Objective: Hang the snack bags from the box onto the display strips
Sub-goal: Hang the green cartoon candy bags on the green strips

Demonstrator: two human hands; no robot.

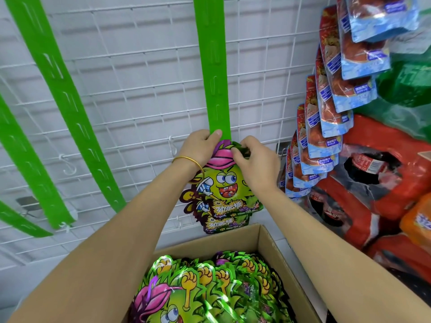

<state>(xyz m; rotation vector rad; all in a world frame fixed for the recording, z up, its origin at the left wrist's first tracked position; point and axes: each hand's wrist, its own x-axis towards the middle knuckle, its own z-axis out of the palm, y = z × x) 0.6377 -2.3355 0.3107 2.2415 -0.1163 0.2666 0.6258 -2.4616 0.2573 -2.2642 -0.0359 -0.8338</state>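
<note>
**Both hands at the foot of the green strip, a snack bag between them**

The person stands close to a white wire grid [140,89] with both arms stretched forward. The left hand [201,145], a gold bangle [189,160] on its wrist, pinches the lower end of the middle display strip [213,66], with the thumb laid flat on the green plastic. The right hand [255,159] sits just beside it, fingers curled tight around the top edge of a snack bag [224,183], a cartoon-faced green pouch with a pink cap. The top of the bag touches the bottom of the strip, and the rest of it hangs flat against the grid. I cannot tell whether it is hooked on.

A second bag [219,223] of the same print shows directly beneath it, partly covered. Below that stands the open cardboard box [263,241], with more of the same bags [210,287] packed inside in overlapping rows.

To the left, other green strips [63,89] slant bare across the grid. To the right hangs a column of red-and-blue pouches [326,113], and beyond it lie red shrink-wrapped packs [373,194].
</note>
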